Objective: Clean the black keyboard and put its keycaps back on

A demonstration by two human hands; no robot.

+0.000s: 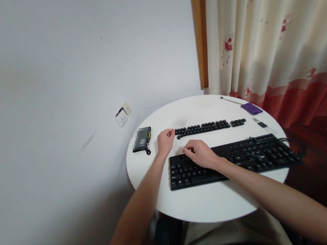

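A black keyboard point(205, 177) lies on the round white table point(209, 205), some of its upper area hidden under my right hand. Behind it, loose black keycaps point(202, 128) are lined up in rows, with a smaller group point(238, 122) at their right end. My left hand point(164, 141) is at the left end of the rows, thumb and fingertips pinched together; anything between them is too small to make out. My right hand point(200, 153) is curled over the keyboard's upper left part. A small dark spot shows between its fingers, but I cannot tell what it is.
A partly blurred dark pouch-like item point(141, 140) lies at the table's left. Toward the right edge are a purple cloth point(252, 108), a thin long-handled brush point(231, 100) and a small dark-and-clear tool point(261, 124). A wall socket point(122, 118) and a curtain point(262, 37) are beyond.
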